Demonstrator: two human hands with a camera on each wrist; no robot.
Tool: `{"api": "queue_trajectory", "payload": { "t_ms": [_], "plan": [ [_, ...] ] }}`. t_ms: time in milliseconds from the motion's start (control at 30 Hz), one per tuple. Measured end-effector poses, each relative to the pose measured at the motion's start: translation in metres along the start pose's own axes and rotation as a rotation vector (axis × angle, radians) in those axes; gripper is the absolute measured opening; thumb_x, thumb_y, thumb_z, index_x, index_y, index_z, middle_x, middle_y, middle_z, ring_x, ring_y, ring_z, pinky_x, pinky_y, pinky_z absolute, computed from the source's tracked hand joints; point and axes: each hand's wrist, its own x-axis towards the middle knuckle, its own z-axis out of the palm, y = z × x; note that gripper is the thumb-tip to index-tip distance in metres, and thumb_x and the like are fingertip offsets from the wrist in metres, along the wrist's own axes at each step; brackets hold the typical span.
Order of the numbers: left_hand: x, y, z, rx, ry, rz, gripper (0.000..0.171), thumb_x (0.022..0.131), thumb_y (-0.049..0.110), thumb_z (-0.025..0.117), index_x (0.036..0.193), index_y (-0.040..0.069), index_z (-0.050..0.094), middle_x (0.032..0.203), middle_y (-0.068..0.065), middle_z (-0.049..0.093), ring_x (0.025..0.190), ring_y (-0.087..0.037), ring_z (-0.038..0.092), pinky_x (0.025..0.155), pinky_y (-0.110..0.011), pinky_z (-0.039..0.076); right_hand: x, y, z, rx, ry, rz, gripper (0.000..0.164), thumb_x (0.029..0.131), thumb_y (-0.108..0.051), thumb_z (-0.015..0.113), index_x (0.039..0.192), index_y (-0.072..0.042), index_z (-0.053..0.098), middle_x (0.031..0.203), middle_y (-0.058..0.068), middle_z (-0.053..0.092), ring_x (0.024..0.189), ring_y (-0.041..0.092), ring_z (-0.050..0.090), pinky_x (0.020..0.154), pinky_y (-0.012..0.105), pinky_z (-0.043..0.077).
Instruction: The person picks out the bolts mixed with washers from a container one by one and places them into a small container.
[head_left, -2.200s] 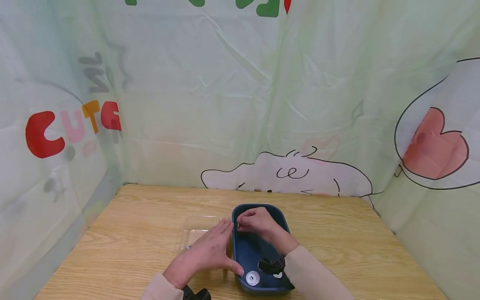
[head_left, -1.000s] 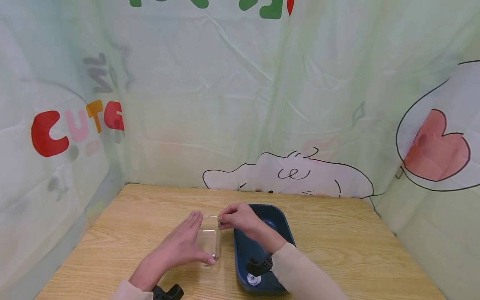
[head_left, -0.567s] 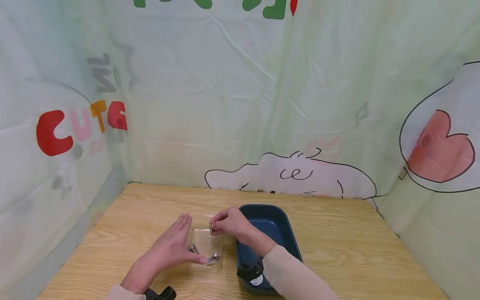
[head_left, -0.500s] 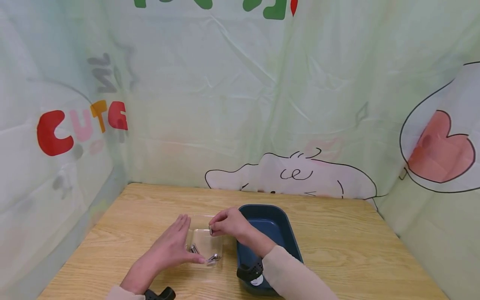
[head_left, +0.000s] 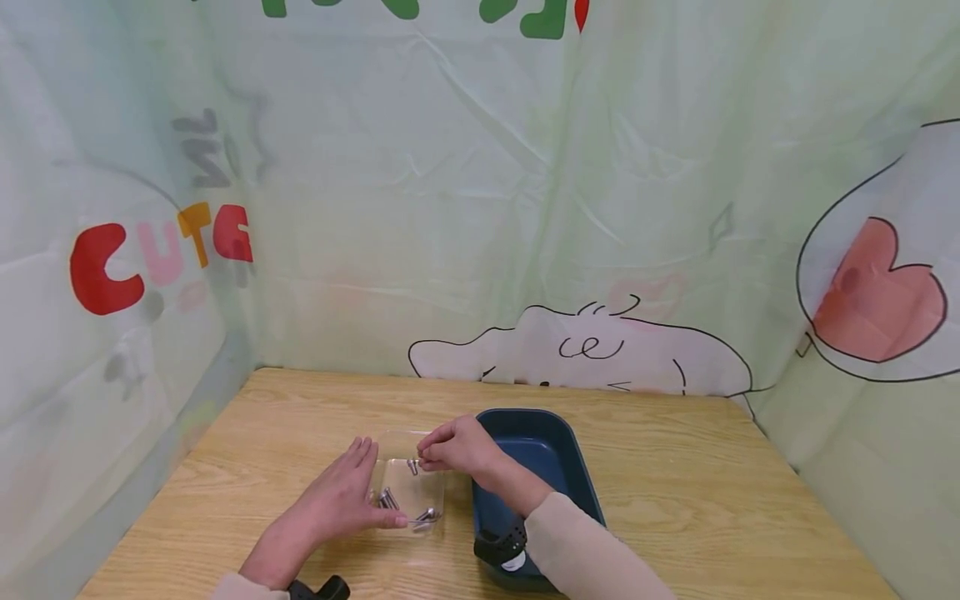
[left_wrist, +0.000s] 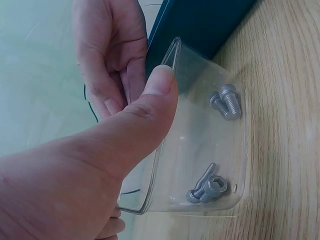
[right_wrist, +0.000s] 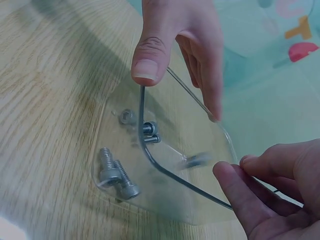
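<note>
A clear plastic box (left_wrist: 220,150) stands on the table with several silver socket-head bolts in it, among them one pair (left_wrist: 229,102) and another group (left_wrist: 205,189). My left hand (head_left: 341,496) spans its left side. The left thumb tip rests on the rim and the fingers lie straight along the outside wall. Over the box's far right corner is my right hand (head_left: 461,446), thumb and forefinger close together with nothing showing between them. Just below those fingertips, inside the box, is a motion-blurred bolt (right_wrist: 196,160).
Close to the box's right stands a deep navy tray (head_left: 581,467), with my right forearm across it. A white disc (head_left: 513,562) shows inside the tray near its front. The wooden table (head_left: 697,492) reaches back to a printed curtain (head_left: 375,208).
My right hand has come left from the tray to the box carrying a bolt, then let go of it. My left hand has moved left from the tray's edge to the box's side.
</note>
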Motion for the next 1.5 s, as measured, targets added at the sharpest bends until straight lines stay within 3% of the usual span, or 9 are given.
{"api": "queue_trajectory", "payload": {
  "t_ms": [267, 567, 800, 1000, 1267, 1500],
  "plan": [
    [0.000, 0.000, 0.000, 0.000, -0.001, 0.001, 0.123, 0.069, 0.065, 0.080, 0.148, -0.015, 0.030, 0.156, -0.034, 0.026, 0.148, -0.047, 0.024, 0.120, -0.057, 0.026, -0.001, 0.001, -0.005, 0.029, 0.009, 0.006, 0.017, 0.092, 0.002, 0.065, 0.104, 0.012, 0.071, 0.093, 0.018, 0.075, 0.082, 0.019, 0.075, 0.085, 0.041, 0.060],
    [0.002, -0.001, 0.002, -0.022, -0.002, -0.016, 0.123, 0.068, 0.065, 0.080, 0.149, -0.013, 0.030, 0.157, -0.033, 0.027, 0.149, -0.045, 0.022, 0.120, -0.057, 0.025, -0.003, 0.001, -0.013, 0.083, -0.004, -0.008, 0.019, 0.092, -0.001, 0.066, 0.105, 0.012, 0.069, 0.100, 0.026, 0.073, 0.082, 0.017, 0.073, 0.084, 0.039, 0.060],
    [0.001, 0.000, -0.002, -0.027, 0.009, -0.025, 0.126, 0.066, 0.067, 0.080, 0.150, -0.011, 0.028, 0.158, -0.031, 0.025, 0.150, -0.044, 0.020, 0.120, -0.058, 0.025, -0.007, -0.004, -0.022, 0.073, 0.000, -0.019, 0.019, 0.093, -0.005, 0.066, 0.106, 0.009, 0.070, 0.098, 0.021, 0.074, 0.085, 0.020, 0.074, 0.085, 0.038, 0.060],
    [0.004, 0.005, -0.004, -0.029, 0.031, -0.003, 0.124, 0.068, 0.067, 0.078, 0.152, -0.009, 0.027, 0.160, -0.028, 0.022, 0.151, -0.043, 0.019, 0.121, -0.057, 0.024, -0.010, -0.006, -0.029, 0.066, 0.000, -0.012, 0.022, 0.094, -0.006, 0.065, 0.109, 0.009, 0.068, 0.099, 0.019, 0.074, 0.090, 0.025, 0.074, 0.087, 0.037, 0.060],
    [0.011, 0.012, -0.002, -0.015, 0.047, 0.036, 0.122, 0.069, 0.067, 0.078, 0.150, -0.010, 0.029, 0.159, -0.028, 0.025, 0.151, -0.042, 0.021, 0.121, -0.055, 0.025, -0.014, -0.004, -0.038, 0.070, -0.011, -0.042, 0.024, 0.095, -0.005, 0.064, 0.111, 0.013, 0.066, 0.104, 0.026, 0.072, 0.088, 0.021, 0.074, 0.086, 0.036, 0.060],
    [0.014, 0.021, -0.003, -0.012, 0.046, 0.067, 0.123, 0.069, 0.069, 0.076, 0.151, -0.009, 0.029, 0.161, -0.026, 0.024, 0.151, -0.040, 0.020, 0.122, -0.053, 0.025, -0.017, -0.001, -0.052, 0.042, 0.016, -0.046, 0.022, 0.095, -0.007, 0.064, 0.109, 0.010, 0.068, 0.103, 0.021, 0.073, 0.089, 0.020, 0.074, 0.085, 0.035, 0.061]
  ]
}}
